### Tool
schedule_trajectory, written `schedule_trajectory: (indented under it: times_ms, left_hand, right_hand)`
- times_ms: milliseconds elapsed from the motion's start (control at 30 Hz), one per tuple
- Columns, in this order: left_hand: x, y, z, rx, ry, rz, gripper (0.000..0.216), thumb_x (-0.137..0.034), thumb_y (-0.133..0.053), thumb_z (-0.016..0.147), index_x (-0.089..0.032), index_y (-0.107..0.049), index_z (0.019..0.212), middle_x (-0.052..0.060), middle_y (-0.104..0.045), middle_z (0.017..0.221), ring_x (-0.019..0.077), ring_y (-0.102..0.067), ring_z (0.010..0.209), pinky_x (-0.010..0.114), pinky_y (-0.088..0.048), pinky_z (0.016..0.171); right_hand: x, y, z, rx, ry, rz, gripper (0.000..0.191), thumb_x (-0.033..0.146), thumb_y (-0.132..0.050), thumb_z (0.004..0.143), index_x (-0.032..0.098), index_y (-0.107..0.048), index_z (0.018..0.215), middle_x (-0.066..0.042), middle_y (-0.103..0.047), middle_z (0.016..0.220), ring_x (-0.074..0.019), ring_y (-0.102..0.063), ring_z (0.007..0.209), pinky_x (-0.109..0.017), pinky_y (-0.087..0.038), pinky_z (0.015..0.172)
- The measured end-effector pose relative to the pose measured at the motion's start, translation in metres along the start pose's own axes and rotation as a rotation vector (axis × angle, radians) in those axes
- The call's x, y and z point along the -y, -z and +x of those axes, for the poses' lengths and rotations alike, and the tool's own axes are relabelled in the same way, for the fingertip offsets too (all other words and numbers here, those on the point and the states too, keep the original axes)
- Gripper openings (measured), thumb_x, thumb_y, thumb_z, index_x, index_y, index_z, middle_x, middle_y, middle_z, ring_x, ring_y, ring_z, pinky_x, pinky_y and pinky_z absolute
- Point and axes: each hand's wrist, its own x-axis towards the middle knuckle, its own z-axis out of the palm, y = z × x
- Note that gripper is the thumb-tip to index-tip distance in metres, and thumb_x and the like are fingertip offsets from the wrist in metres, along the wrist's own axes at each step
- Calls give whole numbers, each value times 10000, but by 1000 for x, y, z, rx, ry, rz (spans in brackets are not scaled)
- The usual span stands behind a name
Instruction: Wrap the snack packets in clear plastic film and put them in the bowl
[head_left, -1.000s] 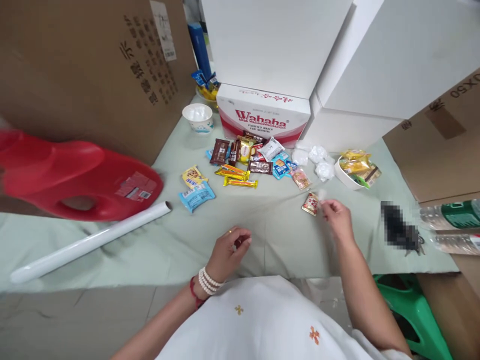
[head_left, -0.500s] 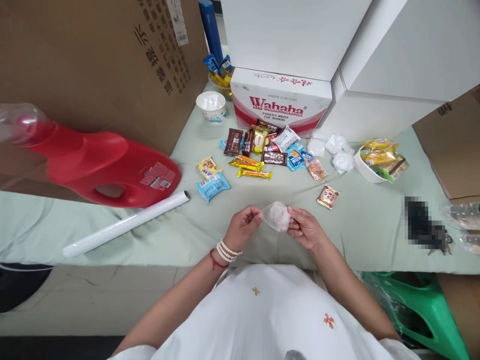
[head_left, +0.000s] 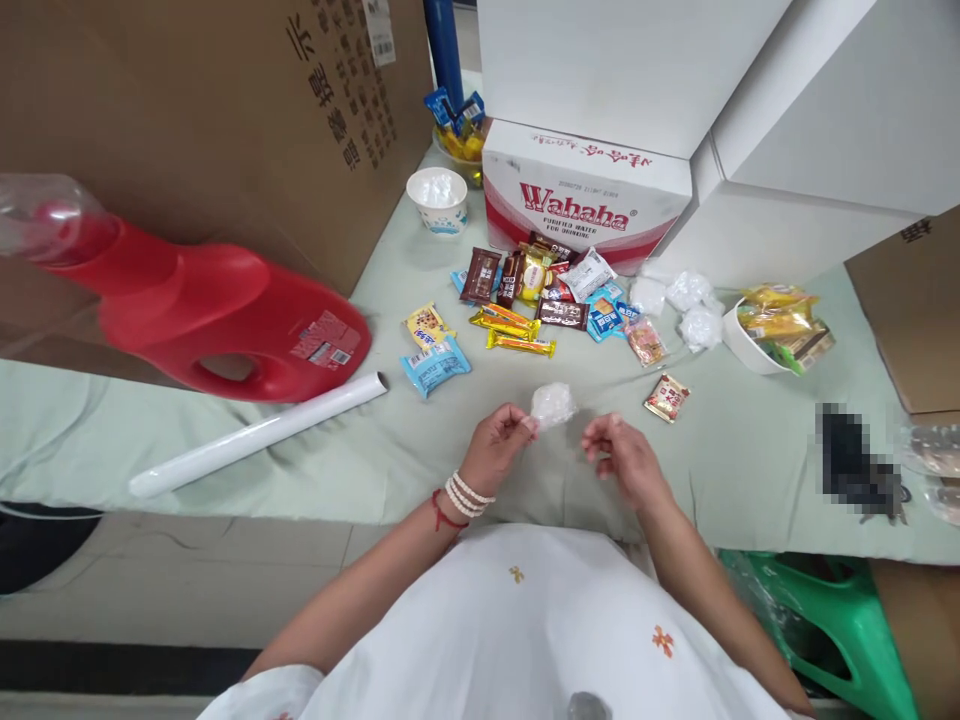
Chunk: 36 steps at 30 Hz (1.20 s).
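Observation:
My left hand (head_left: 501, 442) pinches the edge of a small white bundle in clear plastic wrap (head_left: 553, 404), held just above the table. My right hand (head_left: 624, 458) is apart from the bundle on its right side, fingers loosely curled and separated, holding nothing. Beyond my hands lies a pile of wrapped snacks (head_left: 564, 315) in brown, yellow and blue packets. Several similar white plastic-wrapped bundles (head_left: 702, 328) rest right of the pile. A small red and gold packet (head_left: 667, 397) lies alone near my right hand, and a light blue packet (head_left: 436, 367) is ahead of my left.
A red detergent bottle (head_left: 225, 310) and a white tube (head_left: 259, 435) lie on the left. Behind the snacks stands a Wahaha carton (head_left: 585, 195), with a paper cup (head_left: 437, 205) beside it. A tilted white bowl (head_left: 742, 345) holds yellow packets; a green stool (head_left: 847, 640) is below right.
My right hand has let go of the plastic-wrapped bundle and drawn away to the right. My left hand keeps hold of it. The view has shifted slightly.

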Motion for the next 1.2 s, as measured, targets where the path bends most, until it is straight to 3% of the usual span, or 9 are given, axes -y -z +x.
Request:
schedule_trajectory:
  times_ms: [133,300,467,667,767,867,933,1067,1200]
  left_hand:
    - [1,-9,-7,18,-134,81,249,-353,-799,733,-178,-628,683,17,-652,811,131,-589,781,245,-479,705]
    - [0,7,4,-288,87,-384,297,-317,-820,662,-192,-556,714,3,-696,804,126,-636,737,270,-539,715]
    - [-1,26,19,-327,159,-647,277,-195,-790,623,-192,-528,713,-15,-681,739,119,-656,722,267,-560,712]
    - [-10,36,19,-304,81,-642,338,-213,-848,640,-204,-535,767,-50,-651,751,107,-649,712,259,-556,690]
    - [-16,35,13,-243,-14,-510,397,-332,-905,658,-212,-564,823,-29,-678,842,121,-660,751,273,-562,700]
    - [-19,27,4,-202,-144,-315,394,-429,-886,704,-203,-590,832,-7,-681,888,121,-659,750,275,-559,711]
    - [-19,19,-2,-159,-206,-186,348,-435,-848,756,-188,-614,828,15,-679,913,125,-660,756,279,-554,732]
    - [-20,8,-8,-133,-250,-76,291,-355,-838,746,-176,-611,774,43,-662,968,132,-631,797,282,-544,761]
    - [-12,19,-3,-313,-80,-269,363,-234,-842,584,-188,-513,730,25,-651,964,149,-637,852,289,-542,768]
  right_hand:
    - [-1,-23,3,56,105,-142,432,609,-788,734,207,-677,851,-15,-596,803,-157,-531,745,-213,-484,497]
    - [-10,-26,14,20,78,-83,386,541,-805,729,199,-629,752,31,-517,650,-119,-448,605,-213,-425,467]
    - [-24,-21,4,94,-16,74,367,504,-837,721,200,-634,755,16,-574,689,-112,-469,581,-219,-379,465]
    - [-36,26,3,-249,250,-110,274,466,-757,820,209,-668,853,36,-592,699,-120,-507,597,-255,-434,599]
    - [-31,61,4,-449,313,-273,299,463,-740,817,199,-679,941,15,-640,781,-135,-541,625,-274,-445,633]
    - [-13,73,-6,-646,404,-295,299,484,-698,870,207,-663,979,15,-613,762,-135,-514,598,-270,-423,586]
    - [0,59,-18,-534,503,-326,292,483,-666,915,228,-663,1057,-17,-636,848,-142,-525,615,-272,-428,567]
    - [6,4,-29,60,642,-631,325,382,-685,922,284,-661,1230,-103,-650,1216,-184,-610,769,-307,-493,649]
    - [-25,-26,-20,197,803,-898,256,242,-492,995,263,-720,1108,-108,-697,1070,-235,-636,917,-332,-482,751]
